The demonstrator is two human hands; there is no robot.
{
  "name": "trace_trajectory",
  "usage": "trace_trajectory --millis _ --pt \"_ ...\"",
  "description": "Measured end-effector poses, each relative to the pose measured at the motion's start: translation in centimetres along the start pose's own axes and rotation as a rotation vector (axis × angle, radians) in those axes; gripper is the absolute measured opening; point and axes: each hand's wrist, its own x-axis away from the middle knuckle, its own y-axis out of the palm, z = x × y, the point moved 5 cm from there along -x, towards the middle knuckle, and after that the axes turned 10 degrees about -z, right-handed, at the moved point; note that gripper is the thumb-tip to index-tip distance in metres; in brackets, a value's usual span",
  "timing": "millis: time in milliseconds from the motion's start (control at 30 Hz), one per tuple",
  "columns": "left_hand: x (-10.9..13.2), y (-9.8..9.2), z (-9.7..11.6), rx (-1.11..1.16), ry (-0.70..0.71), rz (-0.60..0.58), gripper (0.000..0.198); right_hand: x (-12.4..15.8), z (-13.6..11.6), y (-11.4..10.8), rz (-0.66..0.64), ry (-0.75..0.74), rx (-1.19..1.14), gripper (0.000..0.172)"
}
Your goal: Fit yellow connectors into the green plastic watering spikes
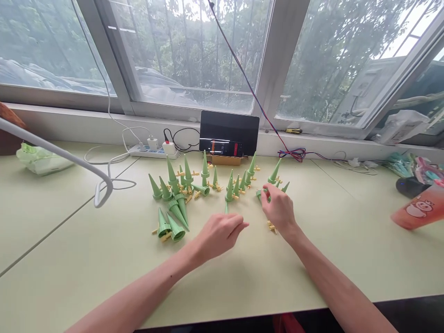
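Observation:
Several green plastic cone spikes [180,189] with small yellow fittings stand and lie in a loose group on the pale green table [86,259]. My left hand [222,233] hovers just in front of them, fingers curled together, with the tip of a green cone [226,206] showing above it. My right hand [279,208] reaches to the right end of the group and closes on a green cone [261,194] lying there. A small yellow fitting [271,226] lies on the table beside that wrist.
A black tablet [229,132] and a phone lean against the window sill behind the cones. A white power strip [152,150] with cables lies to the left. A white curved bar [62,159] crosses the left. A pink bag [419,210] sits at the right edge.

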Motion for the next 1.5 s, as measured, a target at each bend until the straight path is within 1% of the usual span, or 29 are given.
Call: trace_trajectory --millis 133,267,333,433,600,700,733,800,900,1000,1167,1333,1500 --pt "0.3 0.8 1.2 -0.062 0.134 -0.104 0.035 0.0 0.0 0.2 -0.053 0.02 0.037 0.014" --pt "0.5 1.3 1.8 -0.068 0.202 -0.161 0.026 0.1 -0.2 0.4 -0.08 0.003 0.028 0.014" --pt "0.6 1.4 2.0 -0.079 0.223 -0.178 0.026 0.1 -0.2 0.5 -0.089 -0.004 0.02 0.015" --pt "0.6 1.6 2.4 -0.1 0.233 -0.193 0.026 0.1 -0.2 0.5 -0.093 -0.018 0.007 0.015" --pt "0.7 1.7 2.5 -0.112 0.236 -0.209 0.026 0.1 -0.2 0.0 -0.061 -0.038 -0.045 0.013" --pt "0.7 1.6 2.5 -0.077 0.245 -0.176 0.026 0.0 -0.1 -0.5 -0.068 -0.031 -0.04 0.023" --pt "0.8 1.6 2.6 -0.069 0.249 -0.165 0.026 -0.1 -0.1 -0.5 -0.089 -0.037 -0.034 0.027" --pt "0.8 1.5 2.7 -0.082 0.247 -0.158 0.026 -0.2 -0.1 -0.4 -0.179 -0.079 -0.023 0.032" --pt "0.7 1.5 2.9 -0.123 0.228 -0.174 0.025 -0.1 -0.3 0.1 -0.367 -0.163 0.006 0.033" --pt "0.7 1.5 3.0 -0.139 0.213 -0.2 0.028 0.2 -0.3 0.2 -0.477 -0.184 0.061 0.035" --pt "0.6 1.8 2.9 -0.157 0.196 -0.245 0.031 0.5 0.2 0.0 -0.581 -0.181 0.07 0.043" --pt "0.6 1.9 2.9 -0.163 0.202 -0.257 0.031 0.8 0.2 0.0 -0.611 -0.192 0.024 0.048" --pt "0.6 2.0 2.8 -0.161 0.209 -0.25 0.03 1.0 -0.2 0.4 -0.664 -0.15 0.049 0.048"
